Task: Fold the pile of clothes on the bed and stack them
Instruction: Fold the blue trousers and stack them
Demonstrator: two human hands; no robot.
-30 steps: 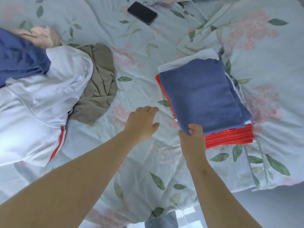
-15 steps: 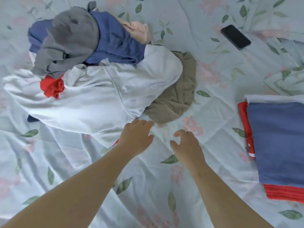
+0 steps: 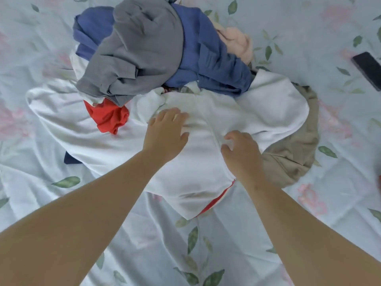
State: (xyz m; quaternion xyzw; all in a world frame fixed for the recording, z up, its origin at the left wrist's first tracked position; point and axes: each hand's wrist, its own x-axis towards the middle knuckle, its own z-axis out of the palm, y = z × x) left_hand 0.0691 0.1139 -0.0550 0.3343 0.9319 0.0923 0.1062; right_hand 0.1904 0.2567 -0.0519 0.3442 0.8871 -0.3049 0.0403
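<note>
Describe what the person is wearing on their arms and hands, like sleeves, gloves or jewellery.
Nothing is worn that the head view shows. The left hand and right hand have no gloves, and no ring, watch or bracelet is visible. No sleeve appears on either arm, right down to the picture's lower edge.

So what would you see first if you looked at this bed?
A messy pile of clothes in the middle of the bed, with a grey top and a blue shirt heaped at the back and a bright red cloth poking out left. In front, the left hand and right hand are on a big white shirt.
</note>
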